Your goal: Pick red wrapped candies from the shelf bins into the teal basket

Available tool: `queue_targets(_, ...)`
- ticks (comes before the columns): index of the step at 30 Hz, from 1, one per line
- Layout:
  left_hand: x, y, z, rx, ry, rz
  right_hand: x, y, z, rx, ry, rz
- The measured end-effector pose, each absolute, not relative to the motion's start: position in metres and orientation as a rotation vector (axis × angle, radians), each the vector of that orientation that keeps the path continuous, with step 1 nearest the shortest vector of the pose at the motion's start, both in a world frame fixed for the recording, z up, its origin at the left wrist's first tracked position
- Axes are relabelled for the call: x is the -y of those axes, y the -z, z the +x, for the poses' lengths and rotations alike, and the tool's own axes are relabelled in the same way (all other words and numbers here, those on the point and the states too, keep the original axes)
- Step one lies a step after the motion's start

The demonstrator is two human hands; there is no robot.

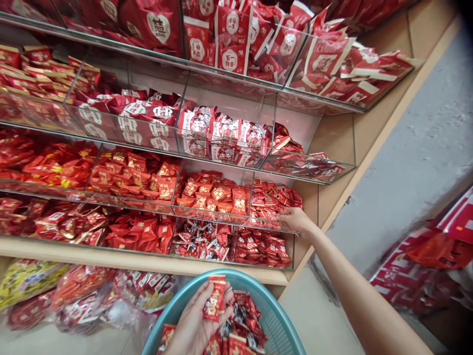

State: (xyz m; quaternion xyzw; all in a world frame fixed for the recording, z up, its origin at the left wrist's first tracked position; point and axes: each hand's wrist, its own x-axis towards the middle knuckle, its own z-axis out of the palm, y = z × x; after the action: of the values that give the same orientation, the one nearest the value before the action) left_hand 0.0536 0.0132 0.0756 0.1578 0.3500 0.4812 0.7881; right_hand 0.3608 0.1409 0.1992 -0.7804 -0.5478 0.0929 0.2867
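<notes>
My left hand point(197, 315) is closed around a small red wrapped candy point(214, 298) with gold printing, held over a teal plastic basket point(286, 328). More red candies point(236, 345) and red-and-black wrapped candies point(246, 315) lie inside the basket, below and beside that hand. Stretched out to the shelf, my right hand point(297, 221) is at the clear front edge of the right-end bin in the second row from the bottom. Its fingers are bent together by the small red packets point(271, 197) there; what lies between them is hidden.
A tiered wooden shelf point(92, 251) with clear dividers holds several rows of red packets. Bulk bags, one of them a yellow bag point(31, 281), lie on the floor below at left. A grey wall point(402, 158) and red bags point(410, 276) are at right.
</notes>
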Motion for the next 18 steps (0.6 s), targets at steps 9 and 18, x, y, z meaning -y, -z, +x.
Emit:
queue_targets(9, -0.012, -0.084, 0.052, -0.783, -1.031, 0.272, -0.144, -0.204, 0.362, 1.42, -0.165, -2.263)
queue_targets(18, -0.011, -0.088, 0.05, -0.769, -1.014, 0.261, -0.139, -0.21, 0.356, 1.485, -0.077, -2.26)
